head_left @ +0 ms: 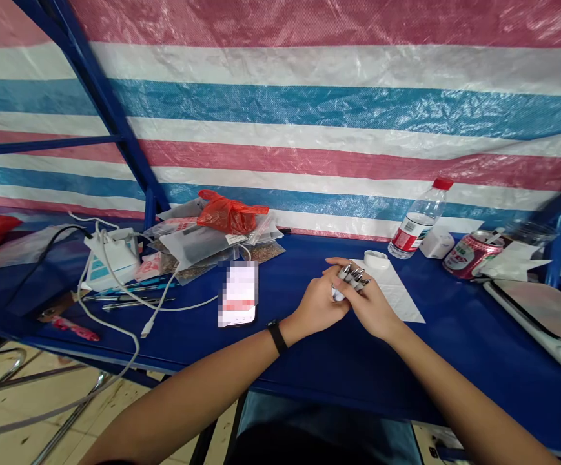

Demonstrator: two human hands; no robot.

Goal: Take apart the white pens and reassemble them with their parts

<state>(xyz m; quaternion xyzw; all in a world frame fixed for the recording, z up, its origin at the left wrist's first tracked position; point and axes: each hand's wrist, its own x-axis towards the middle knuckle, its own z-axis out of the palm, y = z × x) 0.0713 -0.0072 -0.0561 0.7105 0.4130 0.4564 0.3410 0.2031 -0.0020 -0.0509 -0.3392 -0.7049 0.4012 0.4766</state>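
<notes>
Above the blue table, my left hand (pixel 319 303) and my right hand (pixel 373 310) come together around a bundle of several pens (pixel 354 279). The pens look white with silvery tips, which poke up between the hands. Both hands have their fingers wrapped round the bundle, and the lower parts of the pens are hidden in them. A black band circles my left wrist. Just beyond my right hand lies a white sheet of paper (pixel 401 297), with a small white round object (pixel 376 259) at its far end. Left of my hands is a lit phone (pixel 239 294), its screen blurred.
Plastic bags (pixel 195 245) and a red bag (pixel 232 214) pile up at the back left. White cables (pixel 137 303), other pens (pixel 135 301) and a pink-handled tool (pixel 77 328) lie leftward. At right stand a water bottle (pixel 416 223), a can (pixel 471 255) and a scale (pixel 541 310).
</notes>
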